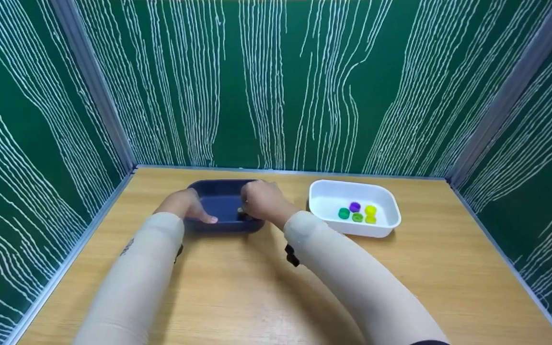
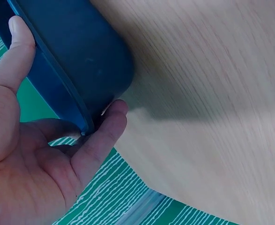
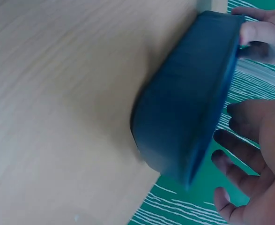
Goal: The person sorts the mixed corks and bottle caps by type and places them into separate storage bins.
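Observation:
My left hand (image 1: 182,205) grips the left end of a dark blue rectangular tub (image 1: 218,226). In the left wrist view its thumb lies over the tub's rim, and the fingers reach round the outside wall. My right hand (image 1: 264,199) is over the tub's right end, fingers pointing down inside. In the right wrist view the right hand's fingers (image 3: 240,147) are loosely bent and spread beside the rim, and nothing shows between them. A small pale spot shows by the right fingertips in the head view, too small to identify. The tub's right inner end is partly hidden.
To the right stands a white tub (image 1: 391,225) on the wooden table (image 1: 237,297). It holds several small round caps: a purple one (image 1: 354,207), a green one (image 1: 343,213), a light green one (image 1: 357,217) and yellow ones (image 1: 370,210). Green, white-streaked walls (image 1: 230,96) enclose the table.

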A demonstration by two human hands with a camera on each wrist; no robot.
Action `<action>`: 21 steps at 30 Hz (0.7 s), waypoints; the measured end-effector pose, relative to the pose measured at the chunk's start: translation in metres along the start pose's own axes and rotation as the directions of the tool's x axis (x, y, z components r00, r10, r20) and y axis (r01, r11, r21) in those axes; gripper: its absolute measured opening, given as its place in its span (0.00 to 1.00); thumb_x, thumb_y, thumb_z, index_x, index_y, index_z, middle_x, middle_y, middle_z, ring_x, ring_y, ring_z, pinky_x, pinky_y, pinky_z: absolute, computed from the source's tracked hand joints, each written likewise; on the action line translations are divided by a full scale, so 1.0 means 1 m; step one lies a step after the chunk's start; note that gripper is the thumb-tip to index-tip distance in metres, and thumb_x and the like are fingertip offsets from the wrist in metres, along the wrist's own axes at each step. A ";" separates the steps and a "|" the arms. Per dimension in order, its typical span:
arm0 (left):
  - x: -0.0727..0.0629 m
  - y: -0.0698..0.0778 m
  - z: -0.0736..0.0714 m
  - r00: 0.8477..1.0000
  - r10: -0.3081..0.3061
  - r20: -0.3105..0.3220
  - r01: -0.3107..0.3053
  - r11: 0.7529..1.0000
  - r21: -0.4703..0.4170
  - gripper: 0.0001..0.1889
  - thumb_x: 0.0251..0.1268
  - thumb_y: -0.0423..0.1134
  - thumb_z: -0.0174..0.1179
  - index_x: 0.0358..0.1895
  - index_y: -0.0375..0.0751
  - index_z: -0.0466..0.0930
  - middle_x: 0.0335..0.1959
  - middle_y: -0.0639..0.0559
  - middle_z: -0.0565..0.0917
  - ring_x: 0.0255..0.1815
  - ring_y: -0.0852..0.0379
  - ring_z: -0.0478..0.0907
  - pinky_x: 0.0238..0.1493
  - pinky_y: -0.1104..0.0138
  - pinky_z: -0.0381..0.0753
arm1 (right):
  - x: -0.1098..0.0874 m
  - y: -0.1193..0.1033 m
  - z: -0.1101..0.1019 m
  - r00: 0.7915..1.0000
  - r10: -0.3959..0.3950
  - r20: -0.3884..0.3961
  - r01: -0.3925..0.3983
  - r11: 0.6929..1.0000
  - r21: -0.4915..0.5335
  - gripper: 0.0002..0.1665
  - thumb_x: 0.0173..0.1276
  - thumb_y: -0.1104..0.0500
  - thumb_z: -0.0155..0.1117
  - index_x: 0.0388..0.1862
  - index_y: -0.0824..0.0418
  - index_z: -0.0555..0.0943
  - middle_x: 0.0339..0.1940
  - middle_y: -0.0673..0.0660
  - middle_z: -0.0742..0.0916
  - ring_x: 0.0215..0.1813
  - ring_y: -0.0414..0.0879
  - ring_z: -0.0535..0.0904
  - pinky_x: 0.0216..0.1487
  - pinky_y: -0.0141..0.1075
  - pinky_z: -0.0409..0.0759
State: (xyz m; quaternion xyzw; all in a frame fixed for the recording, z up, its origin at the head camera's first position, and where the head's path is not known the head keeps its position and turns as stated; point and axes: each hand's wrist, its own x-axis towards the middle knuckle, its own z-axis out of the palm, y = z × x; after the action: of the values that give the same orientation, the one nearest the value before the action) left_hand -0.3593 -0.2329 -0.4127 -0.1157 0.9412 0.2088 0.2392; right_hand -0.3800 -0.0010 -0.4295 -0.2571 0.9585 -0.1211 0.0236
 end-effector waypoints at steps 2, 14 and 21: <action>-0.001 -0.002 -0.001 1.000 0.010 0.001 -0.010 1.000 0.014 0.67 0.64 0.66 0.82 0.90 0.25 0.54 0.89 0.27 0.65 0.88 0.30 0.65 0.92 0.38 0.64 | -0.005 0.002 -0.006 1.000 -0.013 -0.020 0.014 1.000 0.017 0.08 0.82 0.56 0.74 0.50 0.58 0.94 0.42 0.53 0.94 0.42 0.48 0.87 0.54 0.46 0.92; -0.002 -0.015 -0.003 1.000 0.004 -0.002 -0.004 1.000 -0.006 0.70 0.64 0.69 0.80 0.90 0.24 0.51 0.89 0.25 0.62 0.89 0.26 0.63 0.91 0.36 0.64 | -0.027 0.031 -0.034 0.990 -0.100 -0.104 0.104 0.994 0.034 0.09 0.82 0.60 0.71 0.48 0.62 0.95 0.48 0.56 0.96 0.48 0.49 0.92 0.54 0.44 0.94; -0.002 -0.030 0.001 0.998 0.054 -0.021 -0.056 0.991 -0.123 0.73 0.65 0.70 0.80 0.92 0.23 0.42 0.91 0.24 0.57 0.90 0.27 0.61 0.92 0.37 0.62 | -0.041 0.052 -0.047 0.983 -0.106 -0.150 0.111 0.994 0.020 0.11 0.82 0.58 0.71 0.52 0.61 0.96 0.53 0.58 0.97 0.58 0.54 0.94 0.65 0.50 0.93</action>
State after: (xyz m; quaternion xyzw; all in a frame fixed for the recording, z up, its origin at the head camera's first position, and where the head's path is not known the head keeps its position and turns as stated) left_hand -0.3474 -0.2584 -0.4227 -0.1060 0.9314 0.2722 0.2173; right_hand -0.3743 0.0732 -0.3971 -0.2988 0.9403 -0.1549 -0.0510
